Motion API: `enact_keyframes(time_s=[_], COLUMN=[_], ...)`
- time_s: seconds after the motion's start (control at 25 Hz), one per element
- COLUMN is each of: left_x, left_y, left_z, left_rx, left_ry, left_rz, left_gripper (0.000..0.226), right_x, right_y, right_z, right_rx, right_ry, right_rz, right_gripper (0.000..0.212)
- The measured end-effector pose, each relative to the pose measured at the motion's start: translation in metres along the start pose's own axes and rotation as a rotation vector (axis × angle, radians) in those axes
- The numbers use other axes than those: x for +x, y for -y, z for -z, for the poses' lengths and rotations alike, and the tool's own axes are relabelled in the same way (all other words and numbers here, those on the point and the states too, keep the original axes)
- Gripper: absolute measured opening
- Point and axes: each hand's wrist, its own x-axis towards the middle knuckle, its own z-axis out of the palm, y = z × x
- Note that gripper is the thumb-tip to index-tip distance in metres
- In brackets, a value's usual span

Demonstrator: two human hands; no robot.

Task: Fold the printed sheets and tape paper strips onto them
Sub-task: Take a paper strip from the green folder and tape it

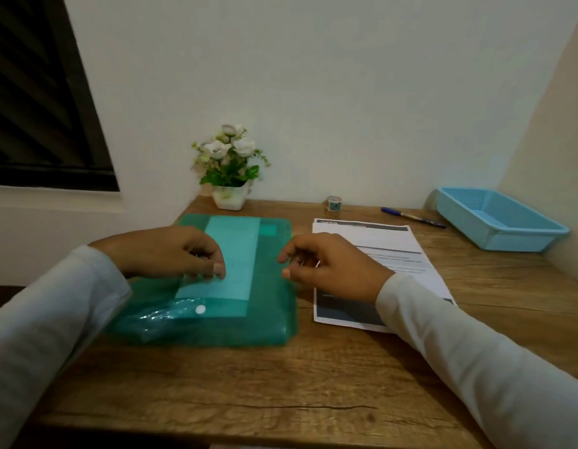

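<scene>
Bare table (281, 384) before folder (216, 325).

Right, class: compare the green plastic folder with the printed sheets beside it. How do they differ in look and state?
The green plastic folder is translucent green with a white snap button; the printed sheets are white with text and dark bands. The folder lies under the left hand, whose fingertips press on it; the sheets lie partly under the right hand and forearm. Both lie flat on the wooden desk, unfolded.
</scene>
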Motion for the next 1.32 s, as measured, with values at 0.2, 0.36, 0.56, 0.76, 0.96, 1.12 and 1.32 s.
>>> enact_keyframes(time_s=[0.2,0.36,0.56,0.76,0.96,1.12,1.32], left_x=[-0.025,-0.034,-0.042,-0.057,-0.063,-0.065,-0.065], left_y=[0.009,0.014,0.018,0.017,0.025,0.023,0.024], left_z=[-0.01,-0.016,-0.009,-0.013,-0.037,-0.048,-0.053], left_rx=[-0.024,-0.071,-0.24,-0.354,-0.034,0.133,0.192], left_ry=[0.038,0.01,0.083,0.078,0.028,-0.01,-0.105], left_rz=[-0.021,-0.045,-0.088,-0.105,-0.092,-0.01,-0.045], left_gripper=[0.021,0.013,0.011,0.027,0.049,0.078,0.065], right_x=[0.007,0.009,0.006,0.005,-0.003,-0.002,-0.002], right_y=[0.034,0.039,0.041,0.038,0.048,0.049,0.049], right_z=[-0.025,-0.033,-0.031,-0.034,-0.037,-0.044,-0.048], right_rx=[0.057,0.021,0.109,0.204,-0.177,-0.321,-0.331], right_ry=[0.199,0.313,0.349,0.301,0.336,0.328,0.255], right_rz=[-0.006,-0.035,-0.07,-0.146,0.014,0.068,0.127], right_gripper=[0.024,0.03,0.018,0.053,0.046,0.064,0.045])
